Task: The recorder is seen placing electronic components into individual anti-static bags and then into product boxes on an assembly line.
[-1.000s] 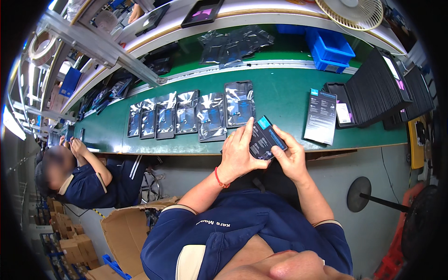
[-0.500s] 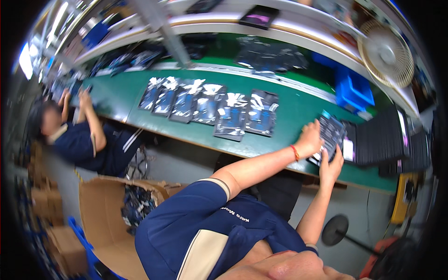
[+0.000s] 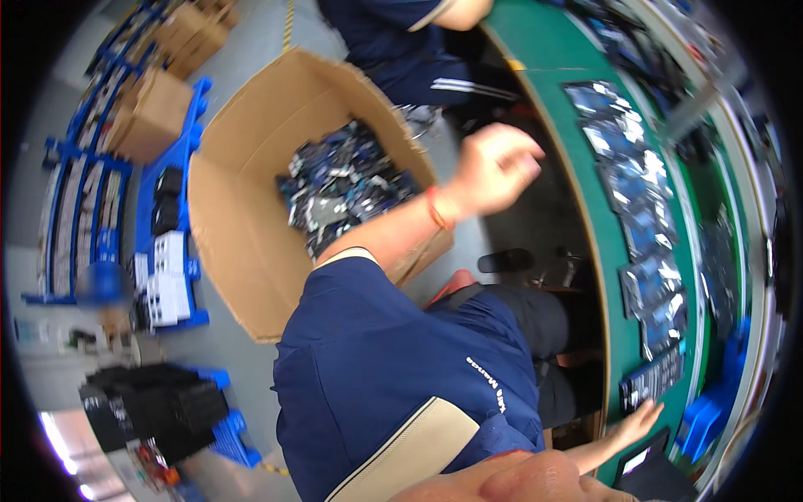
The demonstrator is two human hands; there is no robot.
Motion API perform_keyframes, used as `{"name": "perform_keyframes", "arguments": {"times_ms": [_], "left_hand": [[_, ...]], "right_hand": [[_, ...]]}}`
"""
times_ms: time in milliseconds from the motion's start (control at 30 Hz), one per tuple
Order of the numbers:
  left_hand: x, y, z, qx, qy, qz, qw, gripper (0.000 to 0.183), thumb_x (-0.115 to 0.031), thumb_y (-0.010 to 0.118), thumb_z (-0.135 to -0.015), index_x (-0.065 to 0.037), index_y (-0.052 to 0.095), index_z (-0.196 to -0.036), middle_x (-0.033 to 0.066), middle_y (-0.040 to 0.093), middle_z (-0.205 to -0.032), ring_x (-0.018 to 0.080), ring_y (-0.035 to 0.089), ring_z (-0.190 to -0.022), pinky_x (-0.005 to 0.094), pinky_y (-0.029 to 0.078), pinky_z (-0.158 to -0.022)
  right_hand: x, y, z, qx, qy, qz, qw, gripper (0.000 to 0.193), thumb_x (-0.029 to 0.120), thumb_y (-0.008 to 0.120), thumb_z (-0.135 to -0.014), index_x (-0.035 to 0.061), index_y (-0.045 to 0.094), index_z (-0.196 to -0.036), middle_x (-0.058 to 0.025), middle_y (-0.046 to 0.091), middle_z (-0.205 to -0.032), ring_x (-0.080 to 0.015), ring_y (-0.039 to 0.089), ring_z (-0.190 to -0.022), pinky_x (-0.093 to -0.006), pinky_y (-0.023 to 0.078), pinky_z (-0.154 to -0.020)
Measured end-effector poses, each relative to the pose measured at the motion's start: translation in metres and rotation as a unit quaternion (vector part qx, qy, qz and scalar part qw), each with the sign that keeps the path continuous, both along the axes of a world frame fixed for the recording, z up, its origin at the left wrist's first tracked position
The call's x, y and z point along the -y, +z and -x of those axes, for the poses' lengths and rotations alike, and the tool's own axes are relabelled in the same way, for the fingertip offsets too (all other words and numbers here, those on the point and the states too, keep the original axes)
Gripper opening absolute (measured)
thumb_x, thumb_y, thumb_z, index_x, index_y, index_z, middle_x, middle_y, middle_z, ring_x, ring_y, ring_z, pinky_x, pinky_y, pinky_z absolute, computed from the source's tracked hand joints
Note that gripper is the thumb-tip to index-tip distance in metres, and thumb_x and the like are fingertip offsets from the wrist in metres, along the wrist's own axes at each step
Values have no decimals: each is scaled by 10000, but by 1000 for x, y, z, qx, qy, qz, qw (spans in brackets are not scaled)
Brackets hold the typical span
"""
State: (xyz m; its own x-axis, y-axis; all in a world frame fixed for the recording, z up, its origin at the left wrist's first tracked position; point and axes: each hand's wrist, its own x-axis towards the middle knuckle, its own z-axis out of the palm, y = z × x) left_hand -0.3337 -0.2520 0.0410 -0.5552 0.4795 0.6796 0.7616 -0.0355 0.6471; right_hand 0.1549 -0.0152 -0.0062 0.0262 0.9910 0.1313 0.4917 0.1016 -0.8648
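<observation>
Left hand (image 3: 499,170): off the bench's (image 3: 539,38) near edge, blurred, fingers loosely curled; can't tell if anything's in it. Right hand (image 3: 637,424): at the bench, fingers extended by the dark printed package (image 3: 654,381) lying on it; contact unclear. Along the bench, row of glossy bagged packs (image 3: 646,226), laying-out seemingly done; package seemingly left to handle. Apart from bench: cardboard box (image 3: 242,209), part-filled.
</observation>
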Motion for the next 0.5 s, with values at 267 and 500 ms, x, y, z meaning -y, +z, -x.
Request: {"name": "perform_keyframes", "arguments": {"times_ms": [267, 500], "left_hand": [[309, -313, 152, 308, 441, 386, 749, 378, -351, 614, -756, -35, 686, -949, 199, 670, -970, 366, 640, -929, 438, 508, -809], [350, -440, -6, 649, 380, 452, 480, 714, -251, 687, -680, -10, 451, -1309, 254, 476, -1327, 367, 511, -1198, 397, 440, -994]], "right_hand": [[35, -2, -18, 413, -273, -82, 865, 796, 608, 620, -785, -21, 520, -1263, -241, 512, -1263, -373, 473, -1170, -494, 415, -951], [39, -73, -55, -172, -257, 11, 951, 811, 339, 780, -723, -46, 419, -1338, -295, 518, -1234, -377, 542, -1085, -437, 421, -978]]}}
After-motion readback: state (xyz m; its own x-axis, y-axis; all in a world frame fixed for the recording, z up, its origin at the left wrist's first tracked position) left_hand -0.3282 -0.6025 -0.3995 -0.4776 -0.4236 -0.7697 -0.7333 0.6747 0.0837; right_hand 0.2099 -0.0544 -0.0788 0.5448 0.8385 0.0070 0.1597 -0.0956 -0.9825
